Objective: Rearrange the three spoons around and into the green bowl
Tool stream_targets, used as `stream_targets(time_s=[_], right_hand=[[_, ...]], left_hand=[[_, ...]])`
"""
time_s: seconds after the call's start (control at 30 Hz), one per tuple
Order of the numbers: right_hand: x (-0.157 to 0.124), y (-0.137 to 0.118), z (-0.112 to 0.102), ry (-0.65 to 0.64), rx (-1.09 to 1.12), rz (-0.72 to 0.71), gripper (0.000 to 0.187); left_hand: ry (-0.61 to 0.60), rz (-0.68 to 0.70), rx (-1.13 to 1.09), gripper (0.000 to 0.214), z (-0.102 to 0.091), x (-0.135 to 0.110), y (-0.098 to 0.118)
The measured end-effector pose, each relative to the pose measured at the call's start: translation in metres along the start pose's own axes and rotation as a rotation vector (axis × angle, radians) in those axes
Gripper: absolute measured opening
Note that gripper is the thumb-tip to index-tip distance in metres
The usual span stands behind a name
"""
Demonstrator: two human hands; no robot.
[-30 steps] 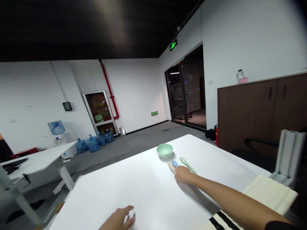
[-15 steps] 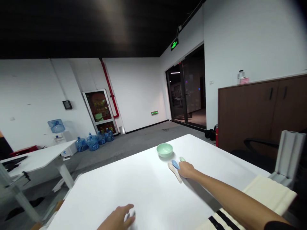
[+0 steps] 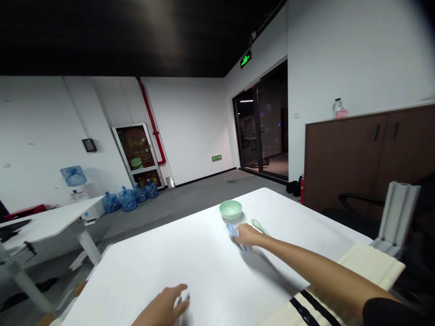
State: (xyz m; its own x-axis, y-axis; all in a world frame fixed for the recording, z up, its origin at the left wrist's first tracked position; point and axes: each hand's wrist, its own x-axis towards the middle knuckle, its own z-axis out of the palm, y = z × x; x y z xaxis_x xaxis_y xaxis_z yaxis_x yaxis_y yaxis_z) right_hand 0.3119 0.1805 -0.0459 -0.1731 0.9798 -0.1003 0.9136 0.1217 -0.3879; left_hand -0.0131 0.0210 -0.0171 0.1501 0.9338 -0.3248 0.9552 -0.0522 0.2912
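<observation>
My right hand (image 3: pixel 249 235) reaches far across the white table (image 3: pixel 204 267), fingers curled on a blue spoon (image 3: pixel 233 230) whose bowl sticks out to the left. Under the hand a cream spoon is mostly hidden. A light green spoon (image 3: pixel 259 226) lies just right of the hand. A small mint-green bowl (image 3: pixel 231 210) stands just beyond the spoons. My left hand (image 3: pixel 166 306) rests flat on the table's near edge, fingers spread, holding nothing.
Folded cream cloth with black stripes (image 3: pixel 343 280) lies under my right forearm. A grey metal profile (image 3: pixel 396 213) stands at the table's right. A black chair (image 3: pixel 353 208) and brown cabinet (image 3: pixel 367 154) are behind. Another white desk (image 3: pixel 50 222) and water bottles (image 3: pixel 127 199) are left.
My right hand has shifted from the green spoon leftward onto the blue spoon, which has moved left. The left hand has stayed put. The view has drifted slightly.
</observation>
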Motion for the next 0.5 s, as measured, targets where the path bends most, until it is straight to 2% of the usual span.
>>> stream_targets(time_s=[0.2, 0.37, 0.5], right_hand=[[0.008, -0.025, 0.018, -0.010, 0.018, 0.017, 0.019], [0.013, -0.020, 0.044, 0.024, -0.017, 0.036, 0.024], [0.014, -0.015, 0.054, 0.030, -0.067, 0.028, 0.022]], left_hand=[[0.011, 0.006, -0.005, 0.057, -0.001, -0.002, -0.004], [0.030, 0.001, -0.006, 0.057, -0.002, -0.005, -0.004], [0.027, 0.003, -0.005, 0.056, -0.003, -0.006, -0.002]])
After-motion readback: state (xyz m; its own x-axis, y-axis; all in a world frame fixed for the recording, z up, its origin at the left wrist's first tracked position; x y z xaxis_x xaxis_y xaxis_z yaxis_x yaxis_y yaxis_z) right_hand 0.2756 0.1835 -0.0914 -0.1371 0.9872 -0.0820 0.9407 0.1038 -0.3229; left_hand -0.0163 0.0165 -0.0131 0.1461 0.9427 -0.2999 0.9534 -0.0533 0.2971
